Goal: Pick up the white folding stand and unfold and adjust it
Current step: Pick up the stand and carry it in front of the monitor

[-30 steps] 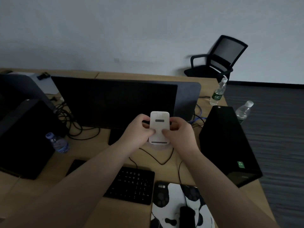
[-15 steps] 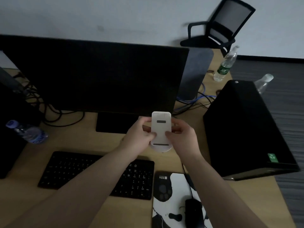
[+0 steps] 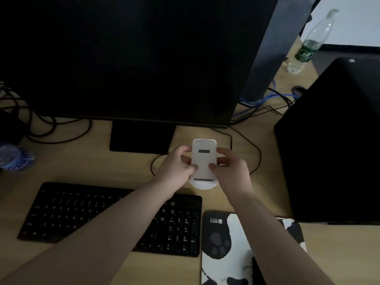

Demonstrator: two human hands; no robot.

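White folding stand (image 3: pixel 204 161) is held upright between both hands above the worktop (image 3: pixel 86 161), left hand (image 3: pixel 177 168) and right hand (image 3: pixel 231 171) each grasping one side edge.

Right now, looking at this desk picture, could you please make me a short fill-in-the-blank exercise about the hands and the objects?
1. The white stand is held by ____ hands, the left hand and the right hand.
2. The stand is held in front of the base of the dark ____.
3. The black keyboard lies under the ____ forearm.
4. The plastic bottle with the green label stands ____ on the desk.

Missing words: both; monitor; left; upright
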